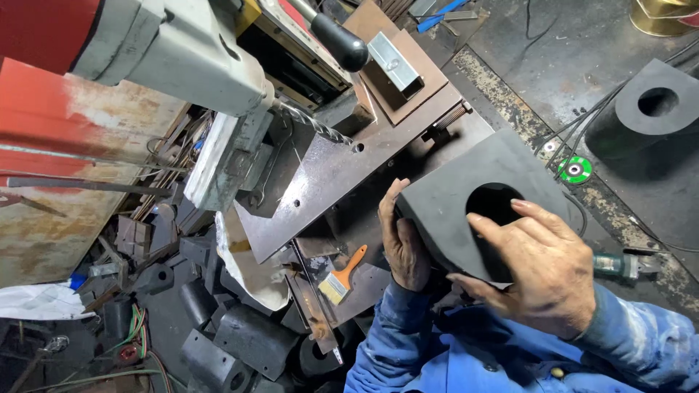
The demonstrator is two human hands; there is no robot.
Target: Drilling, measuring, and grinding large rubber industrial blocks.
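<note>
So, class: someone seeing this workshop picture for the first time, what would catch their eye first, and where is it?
First, the big dark block with a round hole, right of centre, held between the left hand at its edge and the right hand on its face. Next, the drill press head at upper left, its twist bit slanting over a drilled steel plate. A small orange-handled brush lies below the plate.

Dark grey rubber block (466, 191), orange-handled brush (342, 275), blue sleeves (437, 356), green disc (575, 169)

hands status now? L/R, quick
Left hand: closed on the near-left edge of the black rubber block.
Right hand: gripping the same block, fingers beside its round hole.
</note>
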